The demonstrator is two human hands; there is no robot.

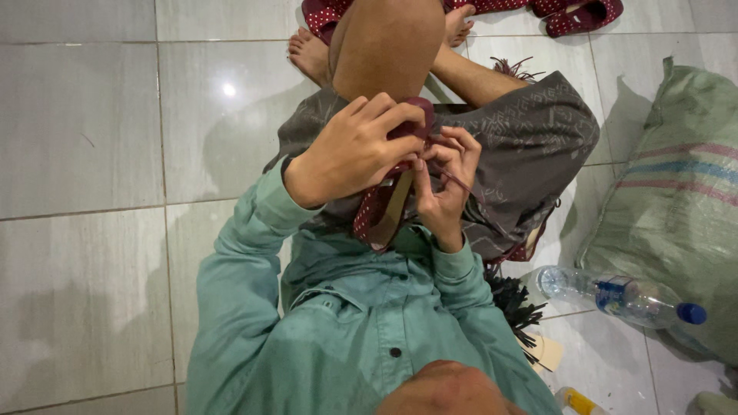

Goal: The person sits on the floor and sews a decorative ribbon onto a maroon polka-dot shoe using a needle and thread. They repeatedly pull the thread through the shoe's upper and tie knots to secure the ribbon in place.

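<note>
Hands (pixel 350 150) (pixel 446 180) gripping dotted red sandal (pixel 377 211), water bottle (pixel 615 296) lying nearby

left hand (pixel 350 150) curled, right hand (pixel 446 173) pinching

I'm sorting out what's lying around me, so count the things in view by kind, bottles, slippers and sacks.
Clear plastic bottle with blue cap: 1
Yellow-capped bottle, partly cut off: 1
Dotted red slipper in the left hand and right hand: 1
Dotted red slipper on the floor: 1
Green woven sack: 1
Total: 5
</note>
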